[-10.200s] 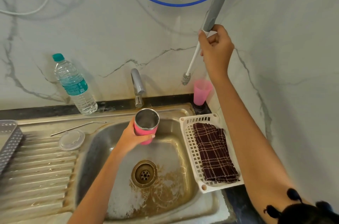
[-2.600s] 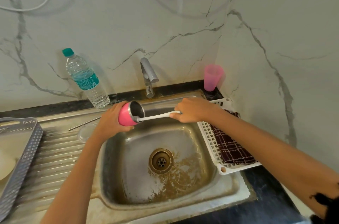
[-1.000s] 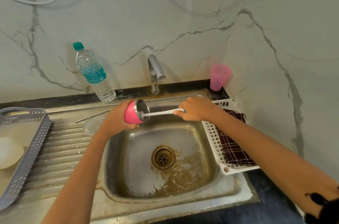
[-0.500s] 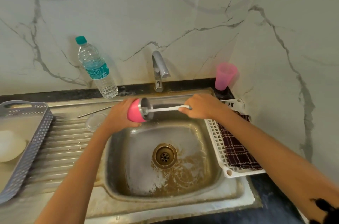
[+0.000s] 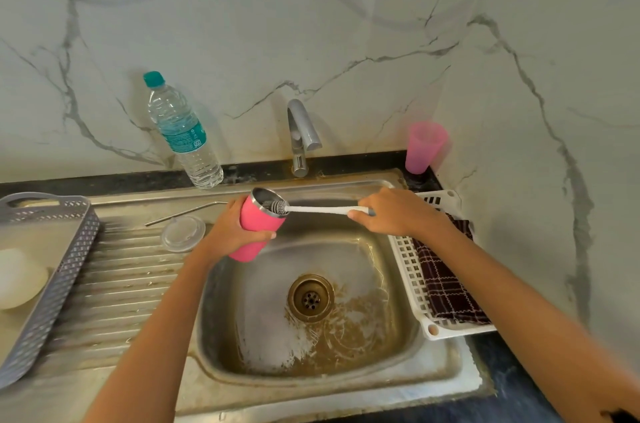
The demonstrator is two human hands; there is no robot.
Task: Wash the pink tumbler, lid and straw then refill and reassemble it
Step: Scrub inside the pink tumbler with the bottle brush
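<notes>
- Scrubbing of the inside seems to be the step in hand: the bristled head of the brush (image 5: 322,209) sits just inside the mouth of the pink tumbler (image 5: 258,228).
- The left grip (image 5: 230,232) is wrapped round the tumbler's pink wall, fingers and thumb curled on it. It holds the tumbler tilted above the back left part of the sink (image 5: 263,312).
- That tilt turns the open steel mouth up and to the right, toward the brush hand, and any drips should fall into the basin.
- The right grip (image 5: 394,213) is closed on the far end of the brush's white handle, which lies nearly level. Holding it so far back likely gives reach down to the tumbler's bottom.
- The lid (image 5: 183,233) lies flat on the ribbed drainboard (image 5: 121,284), just left of the tumbler, with the straw (image 5: 187,213) lying just behind it. Both look set aside to wait their turn, where runoff can drain.
- The tap (image 5: 300,135) stands right behind the tumbler; no running water shows.
- A capped water bottle (image 5: 181,132) stands upright on the dark bench (image 5: 104,180) at the wall, probably there for the refill.
- A white basket (image 5: 408,270) holding a checked cloth (image 5: 446,284) sits on the sink's right rim, perhaps for drying. A pink cup (image 5: 424,147) stands in the corner behind it, and a grey tray (image 5: 52,301) lies far left.
- By my reading the task is early: rinsing, lid, straw, refilling and reassembly remain.
</notes>
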